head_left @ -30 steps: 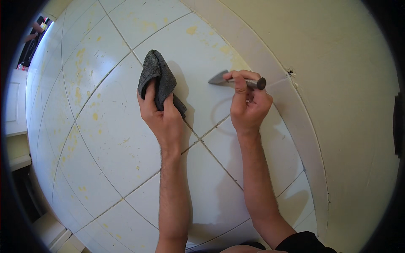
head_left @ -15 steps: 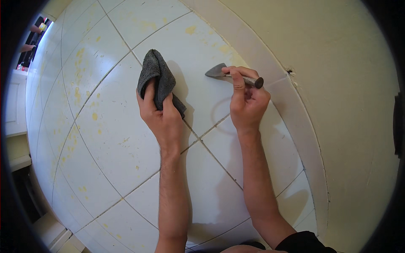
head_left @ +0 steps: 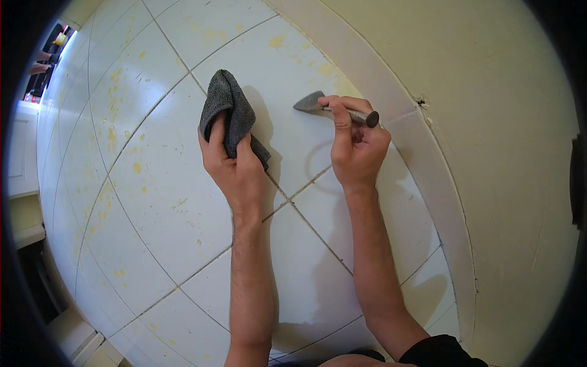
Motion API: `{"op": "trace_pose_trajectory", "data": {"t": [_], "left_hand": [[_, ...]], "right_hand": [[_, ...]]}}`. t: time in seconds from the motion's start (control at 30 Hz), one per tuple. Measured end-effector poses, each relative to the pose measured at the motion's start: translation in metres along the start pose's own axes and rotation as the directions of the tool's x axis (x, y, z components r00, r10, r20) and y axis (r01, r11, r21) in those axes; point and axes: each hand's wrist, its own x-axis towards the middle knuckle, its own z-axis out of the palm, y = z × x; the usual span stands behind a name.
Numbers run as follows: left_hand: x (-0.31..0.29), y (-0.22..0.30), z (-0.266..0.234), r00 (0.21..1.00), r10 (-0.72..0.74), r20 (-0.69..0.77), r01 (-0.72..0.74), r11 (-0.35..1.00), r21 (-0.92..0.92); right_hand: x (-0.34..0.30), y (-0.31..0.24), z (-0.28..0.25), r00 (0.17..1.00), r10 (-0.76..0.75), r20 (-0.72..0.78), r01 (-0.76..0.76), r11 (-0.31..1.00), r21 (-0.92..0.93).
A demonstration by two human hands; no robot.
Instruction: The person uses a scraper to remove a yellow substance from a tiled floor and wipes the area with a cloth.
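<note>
A folded dark grey cloth (head_left: 229, 107) is gripped in my left hand (head_left: 235, 168), whose fingers are partly tucked into its folds. In my right hand (head_left: 361, 147) is a scraper (head_left: 309, 102) with a flat, triangular grey metal blade and a slim handle ending in a dark round cap. My fingers close round the handle; the blade points left, toward the cloth. Both hands are over the white tiled floor (head_left: 183, 226). Whether the blade touches the tile I cannot tell. Yellow spots (head_left: 277, 42) mark the tiles beyond my hands.
A cream wall (head_left: 507, 153) with a pale tiled skirting (head_left: 428, 150) curves along the right; a small hole (head_left: 420, 103) shows where they meet. More yellow specks (head_left: 112, 122) run down the left tiles. White panelled furniture (head_left: 23, 150) stands at the far left, with a person's legs (head_left: 41, 64) behind it.
My right hand has shifted very slightly left with the scraper. My left hand and the cloth look almost the same. The person's legs at the far left have moved a little.
</note>
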Motion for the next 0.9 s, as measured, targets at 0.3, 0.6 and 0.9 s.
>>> {"op": "trace_pose_trajectory", "data": {"t": [0.3,0.6,0.9], "left_hand": [[0.0,0.004,0.001,1.0,-0.008,-0.004,0.008,1.0,-0.016],[0.0,0.004,0.002,1.0,0.007,-0.01,-0.007,1.0,-0.019],[0.0,0.003,0.001,1.0,0.001,0.001,-0.001,1.0,-0.024]], "right_hand": [[0.0,-0.002,-0.001,1.0,0.013,-0.021,-0.012,0.999,0.03],[0.0,0.0,0.0,1.0,0.018,-0.016,-0.017,1.0,0.026],[-0.001,0.004,0.003,0.999,-0.045,-0.029,0.044,0.998,-0.034]]}}
